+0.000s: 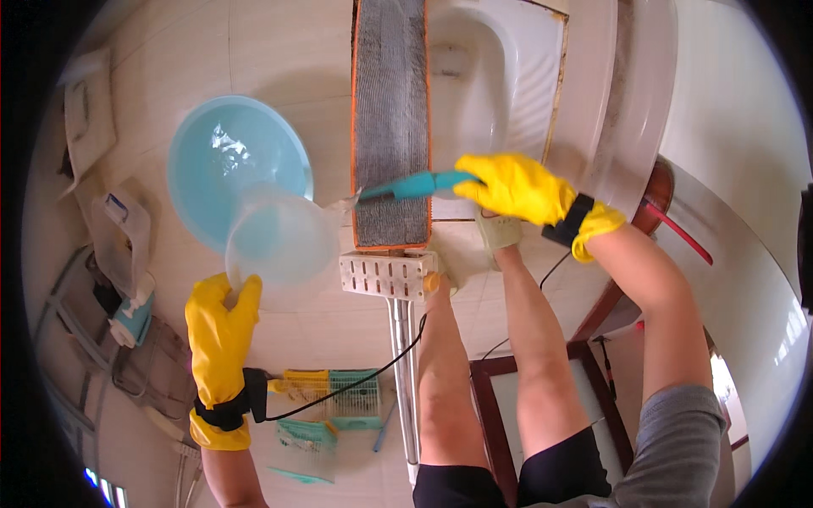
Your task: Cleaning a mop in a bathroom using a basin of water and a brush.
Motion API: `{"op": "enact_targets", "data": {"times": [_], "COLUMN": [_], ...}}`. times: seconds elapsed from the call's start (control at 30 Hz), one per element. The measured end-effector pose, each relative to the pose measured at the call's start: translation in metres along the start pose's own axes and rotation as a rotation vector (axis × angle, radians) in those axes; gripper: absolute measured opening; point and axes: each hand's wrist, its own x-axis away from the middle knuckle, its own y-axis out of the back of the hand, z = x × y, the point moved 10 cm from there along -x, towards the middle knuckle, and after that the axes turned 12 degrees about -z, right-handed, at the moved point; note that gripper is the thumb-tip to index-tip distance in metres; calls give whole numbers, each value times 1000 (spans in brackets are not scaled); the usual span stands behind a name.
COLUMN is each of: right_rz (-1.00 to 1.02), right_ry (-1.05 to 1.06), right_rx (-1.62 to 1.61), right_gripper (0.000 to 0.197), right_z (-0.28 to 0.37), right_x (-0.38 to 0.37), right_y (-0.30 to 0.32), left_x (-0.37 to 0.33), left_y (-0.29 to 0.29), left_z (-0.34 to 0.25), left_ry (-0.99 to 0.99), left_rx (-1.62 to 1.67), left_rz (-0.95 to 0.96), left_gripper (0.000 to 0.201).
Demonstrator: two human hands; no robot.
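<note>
Head view: left hand (222,334) grips a clear plastic jug (282,234); right hand (515,187) clasps a teal-handled brush (412,185) over the squat toilet (495,76).

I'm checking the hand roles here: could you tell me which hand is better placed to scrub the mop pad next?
Probably the right hand: it grips the teal brush, whose head lies at the grey mop pad. The left hand holds the clear jug.

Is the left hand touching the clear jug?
Touching. The head view shows the left hand's yellow-gloved fingertips gripping the clear jug at its lower rim, beside the blue basin.
</note>
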Motion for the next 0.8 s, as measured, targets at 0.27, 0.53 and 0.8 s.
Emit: {"op": "enact_targets", "data": {"times": [0.27,0.53,0.8], "right_rz": [-374,-182,-396], "right_ry": [-266,183,-200], "right_rx": [-3,5,-7], "right_gripper": [32,28,30], "right_z": [-80,1,-101], "right_x": [-127,-63,-149], "right_y": [93,38,112], "left_x": [-17,-16,-27], "left_y": [7,28,14], "left_z": [-20,-27,-53], "left_ry": [-94,-83,87], "left_rx": [-32,-114,20], "left_rz": [-122,-173,-127], "left_gripper": [38,38,45]}}
